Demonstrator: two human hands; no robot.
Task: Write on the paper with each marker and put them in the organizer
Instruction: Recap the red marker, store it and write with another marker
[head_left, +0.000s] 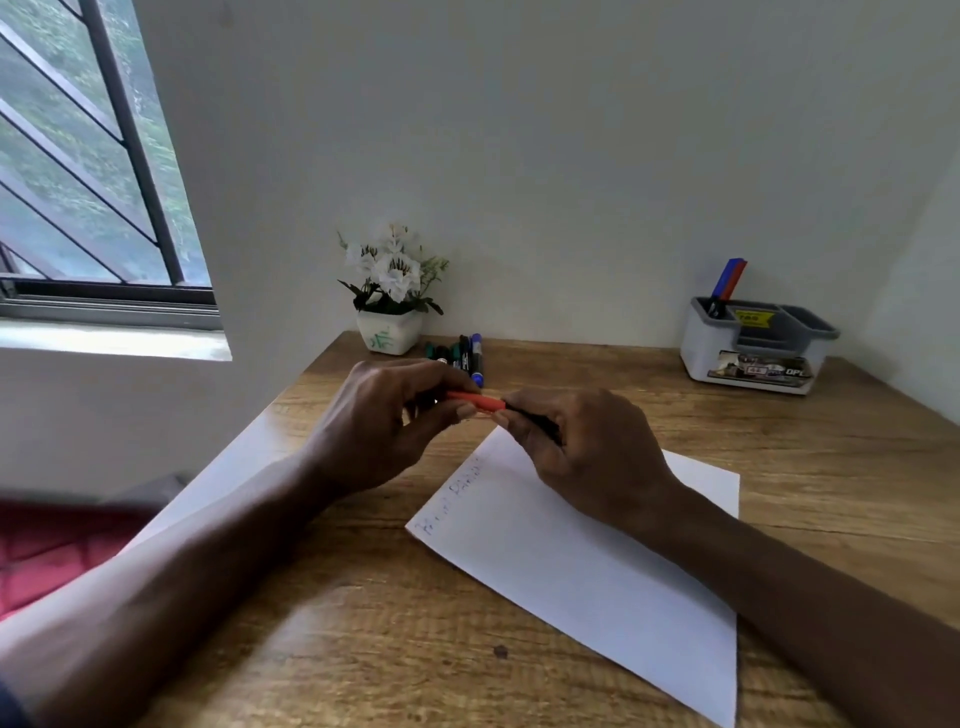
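Presently, by size:

Counter (363, 623): wooden, set into a wall corner; carries everything listed below.

Paper (597, 561): white sheet lying askew directly before the person, beneath the right forearm, presumably so the writing hand meets it naturally. Faint bluish lettering runs along its upper left edge.

Organizer (698, 348): white with grey compartments, at the far right, well apart from the paper. Two markers (730, 278), one blue and one red, stand in its left rear compartment, apparently already finished with.

Potted flowers (392, 291): white blooms against the back wall; decoration.

Loose markers (462, 356): a small cluster, green and blue among them, lying just beside the pot, probably awaiting their turn.

Red-capped marker (475, 402): held roughly level in the air near the paper's top corner, between both hands. Likely being capped or uncapped; which, cannot tell.

Left hand (374, 426): fingers curled, thumb and fingertips pinching the cap end.

Right hand (592, 452): curled round the dark barrel, back of the hand toward the camera. The two hands nearly meet.
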